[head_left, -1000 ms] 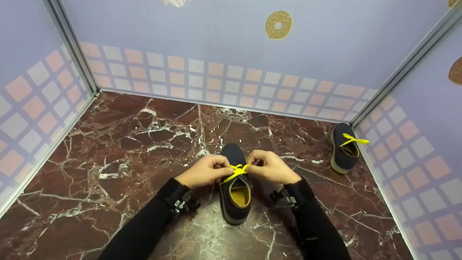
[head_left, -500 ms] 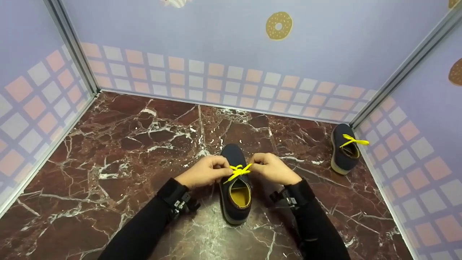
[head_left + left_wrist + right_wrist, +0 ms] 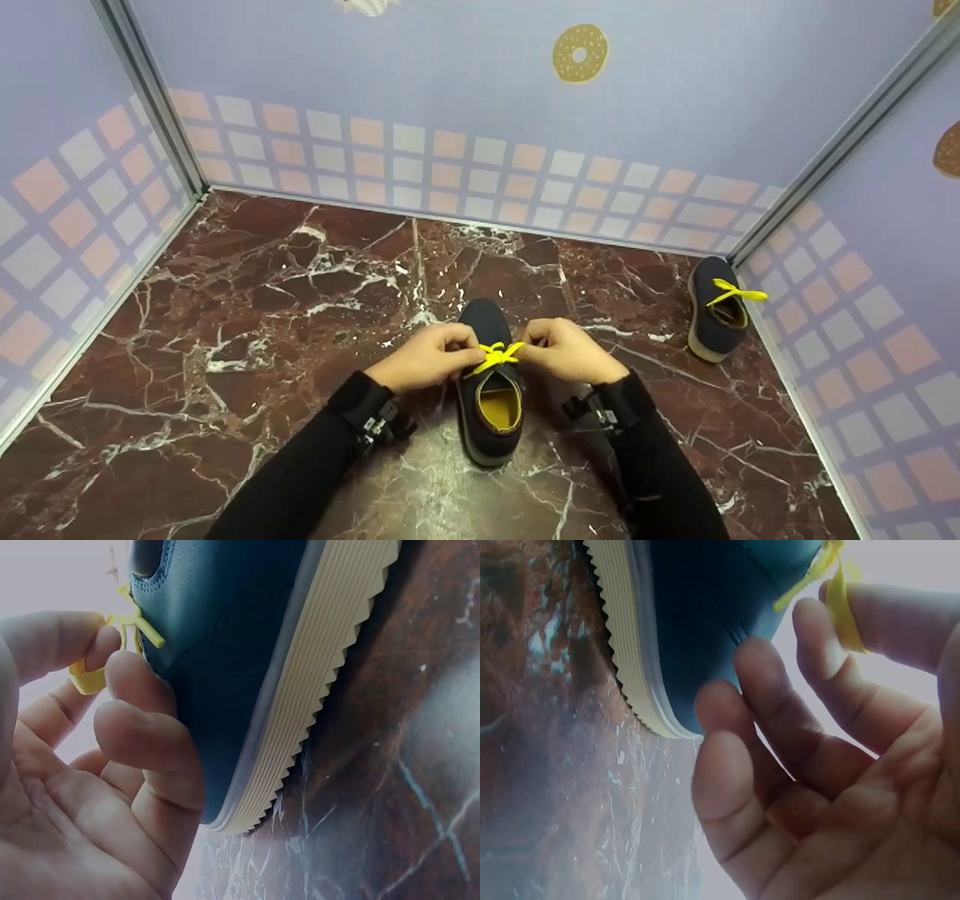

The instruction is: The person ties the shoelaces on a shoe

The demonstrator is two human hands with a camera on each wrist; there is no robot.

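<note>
A dark shoe [image 3: 486, 321] with a yellow lining stands on the floor between both hands, toe pointing away from me. Its yellow shoelace [image 3: 496, 355] is looped in a bow over the tongue. From the left, my left hand [image 3: 429, 357] pinches one loop between thumb and index finger; the left wrist view shows this yellow loop [image 3: 88, 680] at the fingertips. My right hand [image 3: 568, 351] pinches the opposite loop, and in the right wrist view a yellow lace loop [image 3: 845, 619] lies between thumb and index finger. Short lace ends hang beside the knot.
A second dark shoe [image 3: 716, 341] with a tied yellow bow [image 3: 731, 290] stands by the right wall, near the corner. Pale purple panels [image 3: 465, 67] with pink and white squares enclose the dark red marbled floor [image 3: 247, 300] on three sides.
My right hand has drawn slightly right and toward me over the last second, and its loop shows a little longer. The left hand and the shoe have barely moved.
</note>
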